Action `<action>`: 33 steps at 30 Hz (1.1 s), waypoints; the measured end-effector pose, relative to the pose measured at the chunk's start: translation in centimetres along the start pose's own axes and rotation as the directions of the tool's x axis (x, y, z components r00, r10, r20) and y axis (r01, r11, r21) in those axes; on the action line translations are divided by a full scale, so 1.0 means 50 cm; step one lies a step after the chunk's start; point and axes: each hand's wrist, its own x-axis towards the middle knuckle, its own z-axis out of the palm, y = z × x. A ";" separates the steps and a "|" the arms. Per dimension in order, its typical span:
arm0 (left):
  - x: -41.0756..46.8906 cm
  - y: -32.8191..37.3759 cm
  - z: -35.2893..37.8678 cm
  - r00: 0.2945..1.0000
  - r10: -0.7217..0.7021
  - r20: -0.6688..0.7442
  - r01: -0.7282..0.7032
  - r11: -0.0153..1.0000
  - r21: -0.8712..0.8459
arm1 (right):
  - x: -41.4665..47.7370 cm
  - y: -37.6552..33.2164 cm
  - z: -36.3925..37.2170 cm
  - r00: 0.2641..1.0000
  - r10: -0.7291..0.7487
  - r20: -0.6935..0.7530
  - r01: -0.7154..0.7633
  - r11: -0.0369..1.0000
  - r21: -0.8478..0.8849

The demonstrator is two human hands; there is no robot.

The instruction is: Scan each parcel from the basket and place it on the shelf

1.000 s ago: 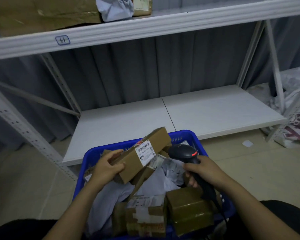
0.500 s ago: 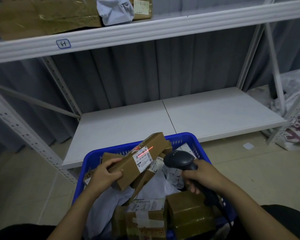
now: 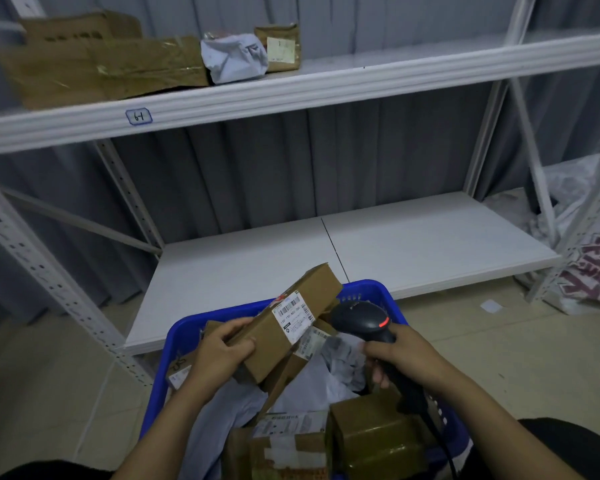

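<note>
Fingers (image 3: 231,328), left hand (image 3: 219,356), grip parcel (image 3: 321,289); right hand (image 3: 404,355) grips scanner (image 3: 359,318), probably over basket (image 3: 378,289).

Basket (image 3: 160,375) before lower shelf (image 3: 430,251); parcels inside (one (image 3: 291,320) raised above); more parcels (image 3: 101,67) on upper shelf (image 3: 326,88).

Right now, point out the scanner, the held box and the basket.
scanner (image 3: 359,318): head view, on its head.
held box (image 3: 290,317): head view, on its label.
basket (image 3: 158,393): head view, on its left wall.
</note>
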 end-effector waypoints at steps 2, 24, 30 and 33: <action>0.004 0.039 0.014 0.999 0.030 -0.043 -0.032 0.999 -0.027 | -0.007 -0.017 0.004 0.998 -0.040 -0.057 0.046 0.994 0.099; 0.158 0.667 0.022 0.695 0.693 -0.195 -0.667 0.721 0.186 | 0.026 -0.513 -0.168 0.795 -0.449 -0.407 0.590 0.730 0.346; 0.294 0.730 0.031 0.629 0.714 -0.307 -0.555 0.689 0.467 | 0.102 -0.576 -0.219 0.804 -0.428 -0.413 0.573 0.745 0.342; 0.370 0.759 0.033 0.588 0.763 -0.268 -0.538 0.616 0.575 | 0.133 -0.588 -0.244 0.800 -0.445 -0.403 0.589 0.711 0.383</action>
